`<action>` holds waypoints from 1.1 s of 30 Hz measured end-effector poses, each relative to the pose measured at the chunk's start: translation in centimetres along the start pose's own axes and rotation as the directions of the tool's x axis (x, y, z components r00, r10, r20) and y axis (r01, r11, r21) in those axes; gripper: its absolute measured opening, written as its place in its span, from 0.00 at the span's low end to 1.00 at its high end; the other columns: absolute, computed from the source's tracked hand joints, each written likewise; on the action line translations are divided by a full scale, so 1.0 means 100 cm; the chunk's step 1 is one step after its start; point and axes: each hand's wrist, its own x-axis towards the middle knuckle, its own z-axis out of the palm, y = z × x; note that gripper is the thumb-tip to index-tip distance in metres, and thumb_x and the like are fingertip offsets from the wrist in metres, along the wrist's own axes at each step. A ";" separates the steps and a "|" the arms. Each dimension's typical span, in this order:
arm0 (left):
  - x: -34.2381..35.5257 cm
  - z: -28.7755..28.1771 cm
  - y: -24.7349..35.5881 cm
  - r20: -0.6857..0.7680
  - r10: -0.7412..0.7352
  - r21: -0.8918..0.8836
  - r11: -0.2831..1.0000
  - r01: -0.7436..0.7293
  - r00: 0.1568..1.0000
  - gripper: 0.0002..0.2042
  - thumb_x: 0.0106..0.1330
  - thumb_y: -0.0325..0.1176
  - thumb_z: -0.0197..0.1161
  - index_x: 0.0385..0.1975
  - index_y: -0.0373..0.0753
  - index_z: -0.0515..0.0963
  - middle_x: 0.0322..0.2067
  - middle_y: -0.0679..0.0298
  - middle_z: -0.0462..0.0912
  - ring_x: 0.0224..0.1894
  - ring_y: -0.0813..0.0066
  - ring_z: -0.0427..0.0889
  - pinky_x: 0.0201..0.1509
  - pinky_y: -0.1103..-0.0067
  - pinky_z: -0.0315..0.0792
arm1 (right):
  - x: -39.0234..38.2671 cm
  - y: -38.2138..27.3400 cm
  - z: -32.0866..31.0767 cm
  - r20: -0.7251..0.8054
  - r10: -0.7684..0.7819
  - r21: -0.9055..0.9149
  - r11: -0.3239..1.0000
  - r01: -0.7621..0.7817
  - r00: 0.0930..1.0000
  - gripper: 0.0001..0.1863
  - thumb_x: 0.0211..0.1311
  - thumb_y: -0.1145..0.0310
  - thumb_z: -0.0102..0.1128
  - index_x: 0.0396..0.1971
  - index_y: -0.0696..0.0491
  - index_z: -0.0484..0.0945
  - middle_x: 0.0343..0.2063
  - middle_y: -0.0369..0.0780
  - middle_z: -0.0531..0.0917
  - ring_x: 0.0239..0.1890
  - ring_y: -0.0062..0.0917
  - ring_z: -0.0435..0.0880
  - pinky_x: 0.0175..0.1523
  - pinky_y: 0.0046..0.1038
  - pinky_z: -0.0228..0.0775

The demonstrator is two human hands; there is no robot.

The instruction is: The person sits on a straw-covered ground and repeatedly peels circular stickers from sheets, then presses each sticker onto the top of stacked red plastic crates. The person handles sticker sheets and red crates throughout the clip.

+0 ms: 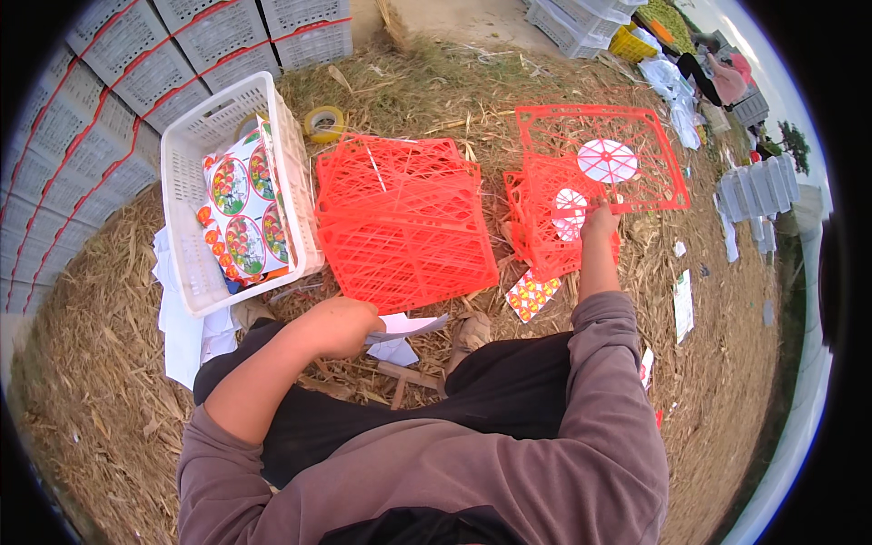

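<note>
My right hand [599,222] grips the near edge of a red plastic lattice lid [586,110], held tilted up over a smaller pile of red lids [545,259]. A white round label [607,161] shows on the raised lid, and another white round label [569,214] appears just below it. Closed around a few white paper sheets [409,325], my left hand [347,325] is low in front of my lap. Its fingertips are partly hidden. Between the hands lies a large stack of red lattice lids [404,222].
At left, a white plastic crate [307,250] holds printed round-label sheets [245,213]. Tape rolls [324,123] lie beside it. Stacked crates [118,118] stand behind. A patterned card [532,295] rests on straw-covered ground [718,391]. Another person [724,82] is far right.
</note>
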 end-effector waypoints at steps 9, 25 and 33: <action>-0.002 0.005 0.002 0.018 0.033 0.038 0.999 -0.033 0.999 0.17 0.58 0.21 0.64 0.47 0.41 0.87 0.41 0.51 0.87 0.49 0.49 0.87 0.51 0.58 0.81 | -0.157 0.134 0.023 0.170 0.843 -0.798 0.422 -0.430 0.510 0.43 0.69 0.34 0.61 0.72 0.51 0.66 0.59 0.47 0.81 0.54 0.35 0.82 0.54 0.39 0.75; -0.019 0.004 0.001 0.027 0.062 0.022 0.998 -0.063 0.998 0.14 0.60 0.23 0.62 0.45 0.41 0.86 0.42 0.53 0.85 0.48 0.49 0.87 0.50 0.58 0.80 | -0.134 0.099 -0.031 0.509 0.753 -0.467 0.649 -0.601 0.418 0.16 0.78 0.67 0.60 0.62 0.47 0.75 0.48 0.38 0.89 0.46 0.32 0.91 0.51 0.41 0.86; -0.017 0.016 -0.003 0.012 0.025 -0.007 1.000 -0.025 1.000 0.15 0.58 0.24 0.63 0.45 0.42 0.86 0.42 0.54 0.85 0.48 0.49 0.86 0.49 0.58 0.80 | -0.139 0.152 -0.047 0.549 0.627 -0.791 0.604 0.100 0.554 0.51 0.60 0.62 0.80 0.79 0.55 0.59 0.63 0.47 0.82 0.63 0.35 0.82 0.66 0.36 0.75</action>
